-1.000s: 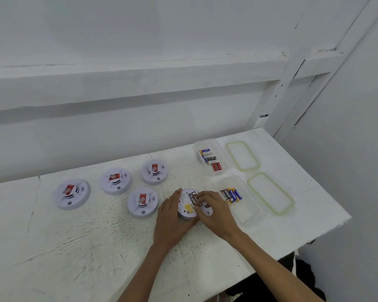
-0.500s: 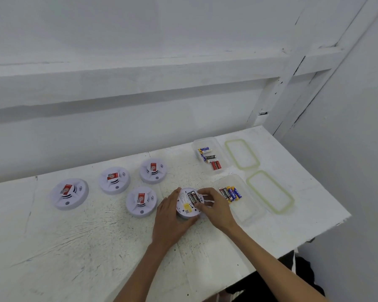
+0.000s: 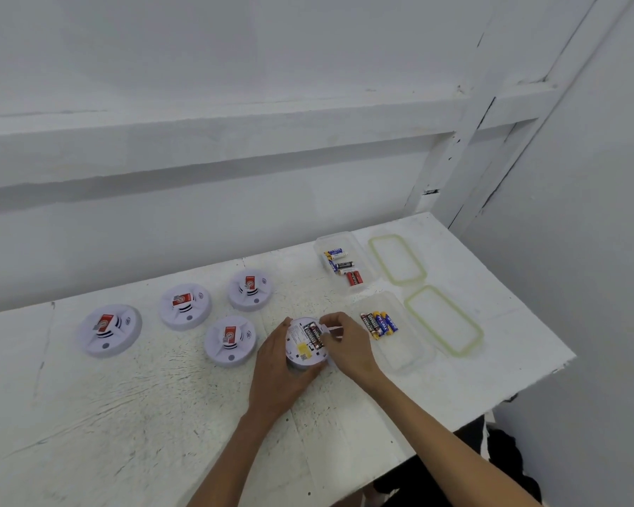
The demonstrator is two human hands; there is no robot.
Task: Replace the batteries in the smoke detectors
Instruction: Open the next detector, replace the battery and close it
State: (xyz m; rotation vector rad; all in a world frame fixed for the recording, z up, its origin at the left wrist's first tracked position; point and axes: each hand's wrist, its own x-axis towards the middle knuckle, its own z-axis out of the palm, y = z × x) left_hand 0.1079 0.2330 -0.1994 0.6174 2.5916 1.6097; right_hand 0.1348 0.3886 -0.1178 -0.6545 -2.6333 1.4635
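Note:
A white smoke detector (image 3: 302, 351) lies upside down on the table with its battery compartment uncovered. Dark batteries (image 3: 313, 334) sit in that compartment. My left hand (image 3: 279, 375) grips the detector's left and near side. My right hand (image 3: 348, 345) is at the compartment's right edge, fingers curled, pinching a thin white cover piece (image 3: 333, 328). Several more detectors lie face up to the left, the closest one (image 3: 230, 340) beside my left hand. A clear container (image 3: 407, 354) to the right holds fresh batteries (image 3: 379, 323).
A second clear container (image 3: 344, 237) farther back holds mixed batteries (image 3: 343, 267). Two green-rimmed lids (image 3: 398, 259) (image 3: 443, 320) lie at the right. The table's right edge (image 3: 549, 371) is close behind them. White walls enclose the back and right.
My right hand has drawn back from over the detector to its right edge, so the batteries in the compartment now show. My left hand keeps its hold.

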